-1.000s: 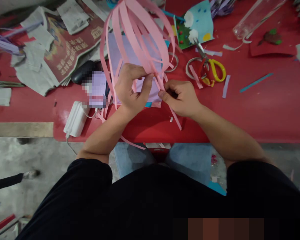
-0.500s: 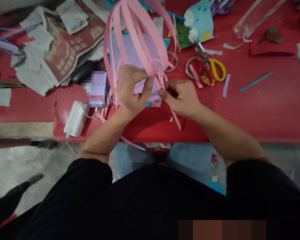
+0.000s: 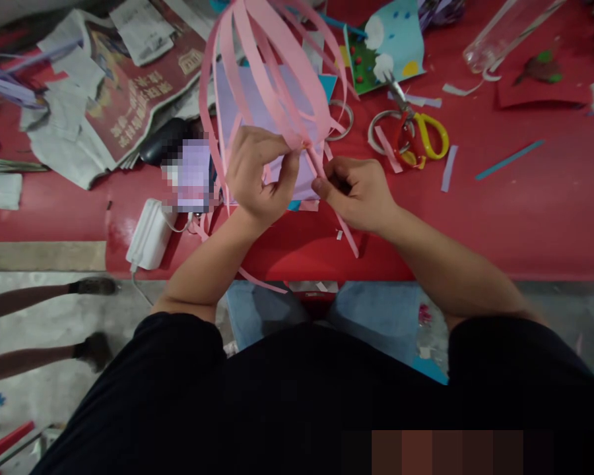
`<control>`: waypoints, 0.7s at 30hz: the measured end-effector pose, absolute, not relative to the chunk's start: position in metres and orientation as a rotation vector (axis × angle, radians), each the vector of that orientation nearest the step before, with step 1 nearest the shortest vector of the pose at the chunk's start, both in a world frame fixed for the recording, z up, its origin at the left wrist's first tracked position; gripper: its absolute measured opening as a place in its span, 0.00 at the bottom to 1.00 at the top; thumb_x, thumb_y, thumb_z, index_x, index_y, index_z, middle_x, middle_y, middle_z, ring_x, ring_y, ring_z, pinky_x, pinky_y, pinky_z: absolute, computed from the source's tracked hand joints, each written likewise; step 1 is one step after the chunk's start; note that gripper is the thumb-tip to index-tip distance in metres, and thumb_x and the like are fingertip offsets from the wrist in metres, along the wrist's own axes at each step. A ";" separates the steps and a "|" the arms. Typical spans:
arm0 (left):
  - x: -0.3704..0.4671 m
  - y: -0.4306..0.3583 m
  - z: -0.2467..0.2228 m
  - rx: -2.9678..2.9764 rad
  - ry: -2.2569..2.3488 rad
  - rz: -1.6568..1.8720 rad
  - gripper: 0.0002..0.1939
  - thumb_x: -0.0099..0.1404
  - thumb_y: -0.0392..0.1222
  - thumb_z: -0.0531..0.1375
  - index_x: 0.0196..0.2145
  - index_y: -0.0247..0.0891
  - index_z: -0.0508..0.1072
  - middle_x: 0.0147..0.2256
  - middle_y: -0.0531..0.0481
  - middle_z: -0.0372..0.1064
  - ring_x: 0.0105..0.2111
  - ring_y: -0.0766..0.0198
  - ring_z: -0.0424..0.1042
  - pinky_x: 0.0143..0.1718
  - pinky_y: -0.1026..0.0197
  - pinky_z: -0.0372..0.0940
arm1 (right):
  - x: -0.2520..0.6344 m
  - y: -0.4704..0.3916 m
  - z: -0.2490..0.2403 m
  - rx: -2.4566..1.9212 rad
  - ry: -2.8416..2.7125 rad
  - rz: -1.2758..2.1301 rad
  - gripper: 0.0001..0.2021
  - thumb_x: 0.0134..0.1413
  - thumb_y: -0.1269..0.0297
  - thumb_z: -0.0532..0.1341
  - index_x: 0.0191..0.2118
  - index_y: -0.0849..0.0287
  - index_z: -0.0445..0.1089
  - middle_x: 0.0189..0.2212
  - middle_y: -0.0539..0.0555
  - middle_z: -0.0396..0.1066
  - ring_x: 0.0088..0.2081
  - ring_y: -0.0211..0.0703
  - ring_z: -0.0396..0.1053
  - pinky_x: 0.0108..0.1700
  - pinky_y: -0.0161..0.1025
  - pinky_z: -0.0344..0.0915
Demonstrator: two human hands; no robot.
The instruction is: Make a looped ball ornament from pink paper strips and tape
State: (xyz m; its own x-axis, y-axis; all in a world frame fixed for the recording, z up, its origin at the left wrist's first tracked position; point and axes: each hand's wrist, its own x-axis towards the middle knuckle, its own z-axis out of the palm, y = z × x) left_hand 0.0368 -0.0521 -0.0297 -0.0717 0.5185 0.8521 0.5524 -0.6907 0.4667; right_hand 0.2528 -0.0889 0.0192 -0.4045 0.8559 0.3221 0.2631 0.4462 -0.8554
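Several curved pink paper strips [image 3: 260, 66] form a loose cage shape above a lilac sheet [image 3: 292, 92]. My left hand [image 3: 262, 171] pinches the strips at the point where their ends come together. Just to the right, my right hand [image 3: 359, 191] grips a pink strip between thumb and forefinger, and its tail hangs down below the hand. Both hands are over the front part of the red table, a short gap apart. The exact fold between the fingertips is too small to make out.
Scissors with red and yellow handles [image 3: 430, 137] and a tape roll [image 3: 349, 122] lie right of the strips. Newspaper [image 3: 133, 99], a phone [image 3: 194, 175] and a white power bank [image 3: 151, 234] are at left. Another person's legs [image 3: 34, 297] show beyond the table's left front edge.
The pink strips have shifted slightly left, along with my left hand. My right hand keeps nearly the same place. At lower left, the other person's legs have moved and show more fully.
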 end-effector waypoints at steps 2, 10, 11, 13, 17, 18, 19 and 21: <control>0.034 -0.052 -0.034 -2.191 -1.269 -1.892 0.15 0.77 0.61 0.56 0.45 0.50 0.71 0.41 0.49 0.77 0.45 0.52 0.80 0.51 0.38 0.74 | 0.253 -0.089 0.019 -0.942 -1.899 0.950 0.30 0.64 0.31 0.64 0.32 0.58 0.68 0.20 0.46 0.57 0.24 0.33 0.51 0.29 0.38 0.48; 0.054 -0.059 0.004 -2.074 -0.921 -1.944 0.06 0.75 0.52 0.60 0.46 0.53 0.73 0.34 0.53 0.77 0.34 0.57 0.75 0.36 0.49 0.67 | 0.254 -0.088 0.019 -0.928 -1.885 0.959 0.31 0.64 0.30 0.63 0.32 0.58 0.67 0.21 0.47 0.58 0.24 0.33 0.52 0.29 0.38 0.49; 0.055 -0.060 0.004 -2.078 -0.905 -1.955 0.06 0.75 0.52 0.60 0.46 0.54 0.74 0.34 0.53 0.77 0.34 0.57 0.75 0.35 0.50 0.67 | 0.254 -0.088 0.020 -0.922 -1.884 0.956 0.31 0.64 0.30 0.63 0.32 0.58 0.66 0.21 0.47 0.58 0.24 0.33 0.52 0.29 0.38 0.49; 0.052 -0.058 -0.001 -2.130 -0.965 -1.932 0.09 0.76 0.55 0.59 0.48 0.54 0.74 0.37 0.52 0.77 0.37 0.56 0.76 0.38 0.48 0.69 | 0.254 -0.089 0.021 -0.924 -1.887 0.951 0.32 0.64 0.30 0.62 0.31 0.58 0.65 0.21 0.47 0.57 0.24 0.33 0.51 0.29 0.38 0.49; 0.041 -0.053 -0.024 -2.198 -1.223 -1.794 0.16 0.76 0.63 0.57 0.47 0.50 0.70 0.41 0.48 0.76 0.43 0.52 0.78 0.48 0.41 0.73 | 0.253 -0.089 0.024 -0.950 -1.897 0.951 0.32 0.62 0.29 0.63 0.30 0.58 0.64 0.21 0.47 0.56 0.25 0.33 0.50 0.29 0.38 0.48; 0.040 -0.052 -0.027 -2.182 -1.248 -1.775 0.17 0.75 0.64 0.57 0.46 0.50 0.70 0.40 0.47 0.75 0.43 0.52 0.78 0.48 0.41 0.73 | 0.253 -0.089 0.024 -0.949 -1.896 0.950 0.32 0.62 0.29 0.64 0.30 0.58 0.64 0.21 0.47 0.56 0.25 0.33 0.50 0.29 0.38 0.48; 0.039 -0.051 -0.029 -2.168 -1.248 -1.766 0.17 0.75 0.64 0.57 0.46 0.49 0.70 0.40 0.47 0.75 0.43 0.52 0.78 0.48 0.41 0.73 | 0.253 -0.089 0.025 -0.947 -1.896 0.951 0.32 0.62 0.29 0.64 0.30 0.58 0.64 0.21 0.47 0.55 0.25 0.33 0.50 0.29 0.38 0.49; 0.038 -0.051 -0.029 -2.162 -1.202 -1.777 0.15 0.75 0.62 0.58 0.46 0.50 0.69 0.40 0.48 0.75 0.42 0.52 0.78 0.47 0.41 0.73 | 0.253 -0.089 0.025 -0.945 -1.893 0.958 0.31 0.63 0.31 0.64 0.30 0.58 0.64 0.21 0.47 0.55 0.25 0.33 0.50 0.29 0.38 0.49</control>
